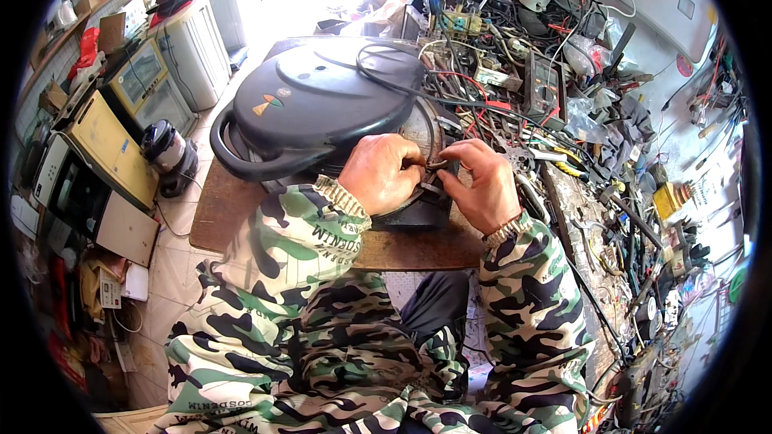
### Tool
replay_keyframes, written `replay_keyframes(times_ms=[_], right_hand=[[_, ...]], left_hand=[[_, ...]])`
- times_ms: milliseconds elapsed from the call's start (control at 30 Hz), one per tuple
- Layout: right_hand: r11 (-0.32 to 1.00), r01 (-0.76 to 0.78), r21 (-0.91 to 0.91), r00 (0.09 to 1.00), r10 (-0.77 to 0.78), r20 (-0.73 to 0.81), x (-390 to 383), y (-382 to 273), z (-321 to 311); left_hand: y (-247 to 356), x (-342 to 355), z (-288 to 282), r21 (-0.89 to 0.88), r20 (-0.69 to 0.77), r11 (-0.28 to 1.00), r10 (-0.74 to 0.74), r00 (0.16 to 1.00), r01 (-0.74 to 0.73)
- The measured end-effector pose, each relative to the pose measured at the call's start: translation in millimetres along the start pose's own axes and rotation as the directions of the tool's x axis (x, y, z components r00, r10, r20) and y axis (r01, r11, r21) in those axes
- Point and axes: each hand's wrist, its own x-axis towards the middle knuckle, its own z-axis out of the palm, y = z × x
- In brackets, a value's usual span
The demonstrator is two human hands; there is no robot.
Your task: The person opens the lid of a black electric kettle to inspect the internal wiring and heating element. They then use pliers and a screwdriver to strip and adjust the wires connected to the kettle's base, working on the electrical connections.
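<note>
A black electric griddle (322,96) with a rounded lid and a loop handle (233,149) rests on a brown wooden tabletop (402,251). At its near right side, part of the round metal body (430,124) is exposed. My left hand (383,173) is closed there, its fingers curled in a pinch. Facing it, my right hand (485,186) pinches with thumb and forefinger at the same spot. Between the fingertips is a small, dark brownish bit, too small to name. A black cable (386,80) lies over the lid and runs off to the right.
A heap of tangled wires (498,56) and parts covers the bench at the right. Among it lie pliers with yellow handles (567,162) and a boxy meter (545,88). Cabinets (121,149) and a black-and-silver appliance (167,153) stand at the left.
</note>
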Motion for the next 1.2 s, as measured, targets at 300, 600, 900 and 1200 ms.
replay_keyframes(times_ms=[300,600,900,1200], right_hand=[[0.666,0.639,-0.385,0.765,-0.601,0.232,16,2,-14],[0.549,0.749,-0.371,0.661,-0.659,0.359,25,3,-17],[0.995,-0.044,0.087,0.959,0.018,0.284,30,1,4],[0.655,-0.75,0.092,0.548,0.536,0.642,67,1,-10]], left_hand=[[2,4,-4,-0.054,0.059,0.993,-0.103,0.993,0.106],[1,3,-1,-0.042,0.032,0.998,-0.043,0.999,0.044],[-4,-4,3,-0.023,-0.053,1.0,-0.01,0.999,0.009],[-3,-3,5,-0.036,-0.071,0.998,0.046,0.996,-0.049]])
